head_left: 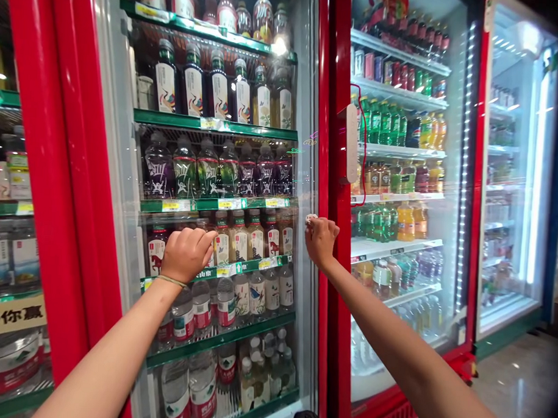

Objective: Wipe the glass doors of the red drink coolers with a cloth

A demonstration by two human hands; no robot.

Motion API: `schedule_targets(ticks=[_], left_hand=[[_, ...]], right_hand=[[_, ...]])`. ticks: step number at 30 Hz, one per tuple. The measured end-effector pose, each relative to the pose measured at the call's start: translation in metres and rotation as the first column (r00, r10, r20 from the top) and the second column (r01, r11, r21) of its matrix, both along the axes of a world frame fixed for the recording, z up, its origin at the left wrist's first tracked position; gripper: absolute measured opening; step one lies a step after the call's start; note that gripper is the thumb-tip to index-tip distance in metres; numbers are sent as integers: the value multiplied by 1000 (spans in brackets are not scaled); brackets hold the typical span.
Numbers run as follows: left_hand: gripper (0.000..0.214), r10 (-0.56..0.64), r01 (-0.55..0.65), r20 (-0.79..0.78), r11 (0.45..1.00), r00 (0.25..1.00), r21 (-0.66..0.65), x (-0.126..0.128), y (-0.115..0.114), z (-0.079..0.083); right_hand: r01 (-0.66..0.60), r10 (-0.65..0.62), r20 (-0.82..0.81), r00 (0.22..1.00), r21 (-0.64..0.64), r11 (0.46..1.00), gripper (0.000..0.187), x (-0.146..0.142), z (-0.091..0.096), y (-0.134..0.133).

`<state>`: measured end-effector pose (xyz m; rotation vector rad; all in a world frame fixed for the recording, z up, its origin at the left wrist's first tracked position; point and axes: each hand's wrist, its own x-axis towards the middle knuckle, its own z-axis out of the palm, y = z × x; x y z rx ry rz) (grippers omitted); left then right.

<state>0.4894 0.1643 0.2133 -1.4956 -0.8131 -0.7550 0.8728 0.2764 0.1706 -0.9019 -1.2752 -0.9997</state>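
My left hand point(188, 251) is curled into a loose fist against the glass door point(303, 173) of a red drinks fridge, in front of a shelf of tea bottles point(255, 235). Nothing shows in its fingers. A thin band circles that wrist. My right hand point(321, 240) is a closed fist at the door's right edge, beside the red frame point(330, 308). A small white bit point(310, 218) pokes out at the top of the fist; I cannot make out what it is.
Green shelves behind the glass hold several rows of bottles. A second fridge point(399, 176) with a white handle point(351, 143) stands to the right, and a third, brightly lit one point(513, 180) is further right. Shiny floor point(520, 382) shows at the bottom right.
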Motion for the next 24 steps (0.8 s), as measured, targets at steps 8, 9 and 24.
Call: schedule_targets(ticks=[8,9,24], left_hand=[[20,-50,56,61,994,997,-92,1,-2,1],[20,-49,54,57,995,997,-89,1,-2,1],[14,31,-16,140,994,990,-108,-18,-21,8]], right_hand=[[-24,47,366,929,-66,998,23,6,-32,-8],[-9,26,322,946,-55,998,22,13,-31,-8],[-152,151,201,968,-11,988,16,-188,33,-45]])
